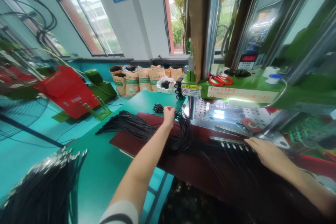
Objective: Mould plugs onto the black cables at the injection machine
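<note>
My left hand (169, 114) is closed at the far end of a looped bundle of black cables (183, 129), fingers pinched on them. The bunched cable ends (158, 108) lie just left of it. My right hand (264, 148) has its fingers pressed together at the right end of a slim metal strip (217, 139). Several cables with flat silvery ends (235, 146) lie in a row along this strip. Its fingertips are partly hidden. Both hands are over a dark red-brown board (199, 175) in front of the green press.
A green press (296, 94) with steel columns stands at the right, red-handled scissors (220, 80) on its ledge. Another metal strip (231, 130) lies on its bed. More cables (39, 189) cover the near left of the green table (99, 168). Sacks (144, 78) stand behind.
</note>
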The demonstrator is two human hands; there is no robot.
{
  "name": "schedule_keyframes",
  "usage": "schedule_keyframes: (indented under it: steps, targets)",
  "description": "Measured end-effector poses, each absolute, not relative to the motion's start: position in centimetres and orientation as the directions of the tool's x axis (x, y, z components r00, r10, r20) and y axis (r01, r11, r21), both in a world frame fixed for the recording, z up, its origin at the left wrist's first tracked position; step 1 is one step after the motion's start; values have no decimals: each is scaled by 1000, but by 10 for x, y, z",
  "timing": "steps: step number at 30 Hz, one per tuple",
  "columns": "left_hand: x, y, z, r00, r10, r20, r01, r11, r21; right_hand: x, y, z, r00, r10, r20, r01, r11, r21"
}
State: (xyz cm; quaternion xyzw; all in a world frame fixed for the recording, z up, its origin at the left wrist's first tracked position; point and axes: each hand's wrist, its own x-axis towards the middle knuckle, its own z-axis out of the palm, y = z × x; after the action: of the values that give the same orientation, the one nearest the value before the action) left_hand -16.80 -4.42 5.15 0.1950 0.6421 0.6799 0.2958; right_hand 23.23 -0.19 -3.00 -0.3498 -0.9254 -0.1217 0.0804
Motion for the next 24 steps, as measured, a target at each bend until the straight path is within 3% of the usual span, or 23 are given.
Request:
schedule_keyframes:
  steps: [3, 4, 5, 7, 10, 14, 16, 19, 24]
  targets:
    - [-100, -84, 52, -491, 870, -45, -138, -27, 990, 226, 4, -24, -737, 653, 175, 676, 713, 186]
    - [-78, -99, 48, -191, 982, -7, -126, -17, 992, 224, 6, -19, -729, 671, 133, 684, 710, 167]
    - [-58, -114, 43, 46, 999, 11, -90, -7, 996, 222, 8, -13, -719, 690, 83, 695, 706, 137]
    - [-26, -139, 27, 294, 956, 1, 9, -4, 1000, 217, 11, 4, -672, 740, -25, 738, 672, 60]
    - [2, -157, 0, 271, 956, -113, -5, 119, 993, 211, 12, 31, -548, 822, -158, 835, 547, -49]
    - [21, -150, -15, 47, 968, -246, -227, 250, 941, 209, 14, 58, -393, 885, -249, 916, 352, -193]
    - [28, -142, -12, 35, 951, -309, -360, 300, 883, 211, 17, 66, -352, 905, -237, 926, 299, -232]
    - [38, -125, -2, 194, 896, -399, -484, 441, 756, 213, 26, 72, -325, 928, -182, 913, 258, -317]
    - [55, -86, 4, 607, 683, -405, -315, 675, 667, 208, 52, 77, -283, 955, -83, 854, 212, -474]
